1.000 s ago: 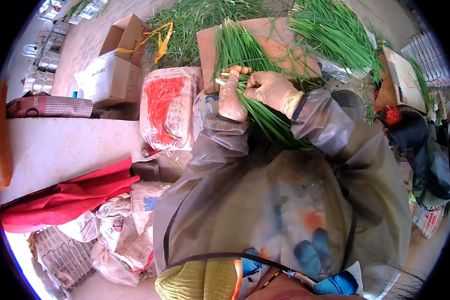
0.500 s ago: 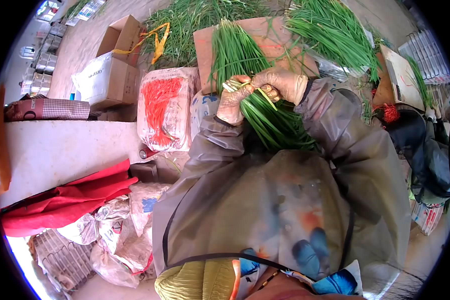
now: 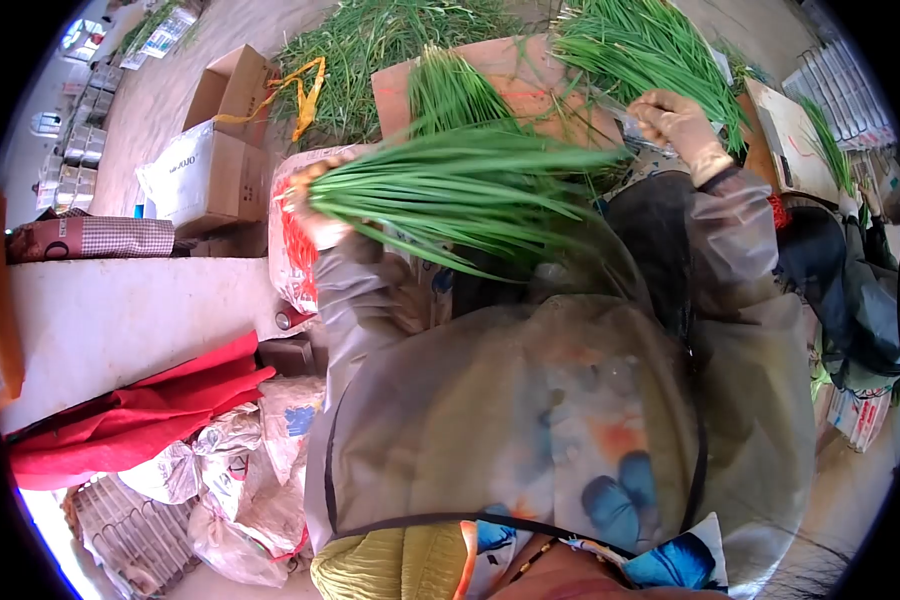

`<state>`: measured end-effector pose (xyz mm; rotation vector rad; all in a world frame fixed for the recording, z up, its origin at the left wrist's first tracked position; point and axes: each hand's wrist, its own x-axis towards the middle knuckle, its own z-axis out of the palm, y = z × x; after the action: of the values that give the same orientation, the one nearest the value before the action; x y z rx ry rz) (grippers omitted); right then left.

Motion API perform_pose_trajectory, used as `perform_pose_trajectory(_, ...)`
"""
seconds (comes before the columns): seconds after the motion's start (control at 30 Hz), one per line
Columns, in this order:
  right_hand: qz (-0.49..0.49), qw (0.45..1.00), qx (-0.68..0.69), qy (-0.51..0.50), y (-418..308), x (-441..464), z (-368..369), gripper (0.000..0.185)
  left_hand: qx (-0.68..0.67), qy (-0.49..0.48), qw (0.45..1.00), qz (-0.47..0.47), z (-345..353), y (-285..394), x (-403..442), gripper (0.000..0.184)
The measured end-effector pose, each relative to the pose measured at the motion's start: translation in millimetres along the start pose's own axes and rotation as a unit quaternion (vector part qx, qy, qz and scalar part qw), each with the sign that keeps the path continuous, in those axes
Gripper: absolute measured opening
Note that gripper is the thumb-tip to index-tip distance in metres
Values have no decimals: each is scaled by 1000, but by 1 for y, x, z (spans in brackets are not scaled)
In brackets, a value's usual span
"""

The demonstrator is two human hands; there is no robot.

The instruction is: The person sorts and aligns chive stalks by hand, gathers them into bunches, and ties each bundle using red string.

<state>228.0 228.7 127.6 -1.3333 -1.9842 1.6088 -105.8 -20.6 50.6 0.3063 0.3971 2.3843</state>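
Green stalks [image 3: 460, 190] lie in a sheaf across the front of the person's translucent smock [image 3: 510, 400], leaf ends fanned toward the right. The left hand [image 3: 320, 205] is wrapped round the base end, over the red strands [image 3: 299, 250] on a sack [image 3: 308, 158]; motion blurs the fingers, so whether any tie circles the stalks there is hard to say. The right hand [image 3: 682, 128] is free of the sheaf, its fingers curled; whether they pinch anything, I cannot tell.

Judging by the lie of things, this sheaf is gathered, its base ends brought together, while more stalks remain farther off: a batch [image 3: 457, 90] on the brown board [image 3: 394, 98], a thicker pile [image 3: 645, 62] to its right and a loose heap [image 3: 370, 50] of greens behind.

Half a second earlier, both hands met at the base of the stalks. Now they are well apart: the left has swung out over the red strands, bringing the sheaf along, and the right has let go.
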Motion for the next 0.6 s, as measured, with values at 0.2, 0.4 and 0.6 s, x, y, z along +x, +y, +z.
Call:
perform_pose_trajectory(0.2,-50,996,57,46,11,-14,7,11,-65,6,996,58,-55,74,33,17)
perform_pose_trajectory(0.4,-154,985,48,-68,-3,-39,35,16,-58,29,996,-53,-62,90,30,24)
perform_pose_trajectory(0.6,-343,937,18,-62,-41,-45,74,14,-114,22,993,4,-60,75,36,24)
